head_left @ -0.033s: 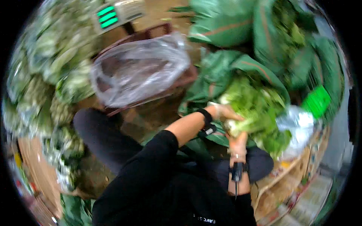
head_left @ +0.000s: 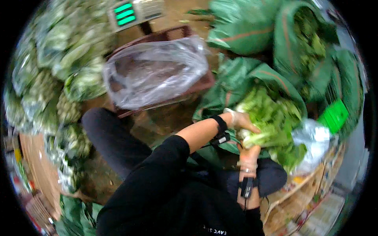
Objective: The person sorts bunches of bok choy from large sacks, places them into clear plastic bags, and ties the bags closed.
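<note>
In front of me to the right, my left hand [head_left: 241, 120] and my right hand [head_left: 249, 154] grip a head of lettuce [head_left: 258, 139] near its pale base, the left above, the right below. Its green leaves point away to the right. Both hands seem to wear thin clear gloves. Just beyond them, a green woven sack [head_left: 230, 84] lies with its mouth toward me, and more lettuce [head_left: 271, 108] fills the opening. Some fingers are hidden by leaves.
A dark red crate [head_left: 206, 82] lined with a clear plastic bag [head_left: 157, 74] stands ahead, below a scale with a lit green display [head_left: 125, 15]. Bagged vegetables [head_left: 75, 59] pile up left. More green sacks [head_left: 244, 23], a bright green basket [head_left: 334, 116] and clear plastic [head_left: 313, 137] lie right.
The whole view has shifted slightly, so the crate and sacks appear a little further right. Both hands stay on the lettuce.
</note>
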A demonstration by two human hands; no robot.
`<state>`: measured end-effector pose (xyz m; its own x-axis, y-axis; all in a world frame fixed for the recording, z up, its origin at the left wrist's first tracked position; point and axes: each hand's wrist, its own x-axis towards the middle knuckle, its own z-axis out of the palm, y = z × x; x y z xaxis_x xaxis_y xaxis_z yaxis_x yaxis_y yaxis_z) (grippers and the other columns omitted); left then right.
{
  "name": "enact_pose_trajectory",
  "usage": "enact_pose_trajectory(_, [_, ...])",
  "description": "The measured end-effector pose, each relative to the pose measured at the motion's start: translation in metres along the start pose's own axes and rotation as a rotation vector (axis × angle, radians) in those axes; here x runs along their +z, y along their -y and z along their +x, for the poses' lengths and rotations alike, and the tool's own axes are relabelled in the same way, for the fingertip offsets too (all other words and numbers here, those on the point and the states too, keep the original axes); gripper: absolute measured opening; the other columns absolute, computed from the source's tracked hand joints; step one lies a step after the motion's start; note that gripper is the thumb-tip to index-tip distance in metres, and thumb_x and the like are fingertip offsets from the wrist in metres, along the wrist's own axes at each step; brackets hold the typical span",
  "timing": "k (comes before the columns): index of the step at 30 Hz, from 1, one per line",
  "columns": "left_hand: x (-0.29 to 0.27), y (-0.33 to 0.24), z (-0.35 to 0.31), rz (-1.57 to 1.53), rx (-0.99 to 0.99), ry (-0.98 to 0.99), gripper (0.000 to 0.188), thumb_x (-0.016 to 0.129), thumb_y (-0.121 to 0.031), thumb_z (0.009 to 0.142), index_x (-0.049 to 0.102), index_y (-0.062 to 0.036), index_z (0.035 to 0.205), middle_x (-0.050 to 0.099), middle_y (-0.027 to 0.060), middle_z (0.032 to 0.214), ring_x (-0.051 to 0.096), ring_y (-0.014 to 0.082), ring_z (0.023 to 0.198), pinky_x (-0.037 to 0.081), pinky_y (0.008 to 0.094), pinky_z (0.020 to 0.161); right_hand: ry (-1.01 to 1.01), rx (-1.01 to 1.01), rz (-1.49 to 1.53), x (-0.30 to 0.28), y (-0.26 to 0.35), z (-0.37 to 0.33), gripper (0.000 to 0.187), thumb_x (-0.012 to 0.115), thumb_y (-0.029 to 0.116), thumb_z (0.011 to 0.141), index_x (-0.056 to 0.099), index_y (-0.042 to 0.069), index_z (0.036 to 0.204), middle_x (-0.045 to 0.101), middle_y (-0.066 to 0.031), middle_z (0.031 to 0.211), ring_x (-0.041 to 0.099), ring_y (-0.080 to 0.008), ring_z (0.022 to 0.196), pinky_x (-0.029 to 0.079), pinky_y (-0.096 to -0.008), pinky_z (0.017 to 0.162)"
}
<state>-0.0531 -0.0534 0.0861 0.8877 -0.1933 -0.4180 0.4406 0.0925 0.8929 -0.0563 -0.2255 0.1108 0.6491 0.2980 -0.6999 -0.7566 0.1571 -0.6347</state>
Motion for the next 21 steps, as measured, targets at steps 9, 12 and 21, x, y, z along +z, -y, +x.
enact_pose_trajectory(9, [-0.168, -0.132, -0.281, 0.391, 0.521, -0.149, 0.062, 0.081, -0.009, 0.059, 0.053, 0.0002, 0.113, 0.06, 0.0095, 0.111, 0.054, 0.0163, 0.101, 0.042, 0.0317, 0.091, 0.749, -0.681, 0.102, 0.251, -0.152, -0.031, 0.043, 0.044, 0.025, 0.093, 0.035, 0.004, 0.129, 0.041, -0.0095, 0.128, 0.041, -0.0221, 0.115, 0.032, -0.0338, 0.1])
enact_pose_trajectory(12, [-0.229, -0.11, -0.333, 0.387, 0.277, -0.244, 0.059, 0.079, -0.008, 0.062, 0.053, -0.0005, 0.114, 0.06, 0.0081, 0.11, 0.055, 0.0157, 0.099, 0.043, 0.0318, 0.089, 0.859, -1.009, -0.413, 0.329, -0.152, -0.073, 0.022, 0.04, 0.015, 0.093, 0.051, 0.0, 0.105, 0.054, -0.0116, 0.103, 0.049, -0.0229, 0.09, 0.041, -0.0329, 0.081])
enact_pose_trajectory(21, [-0.342, 0.139, -0.365, 0.539, -0.613, -0.515, 0.08, 0.079, -0.031, 0.055, 0.047, -0.0099, 0.125, 0.055, 0.012, 0.119, 0.052, 0.022, 0.107, 0.04, 0.035, 0.091, 0.537, 0.704, -0.358, 0.371, -0.303, -0.024, 0.044, 0.046, 0.046, 0.087, 0.056, 0.008, 0.108, 0.06, -0.0064, 0.095, 0.059, -0.0209, 0.085, 0.051, -0.037, 0.072])
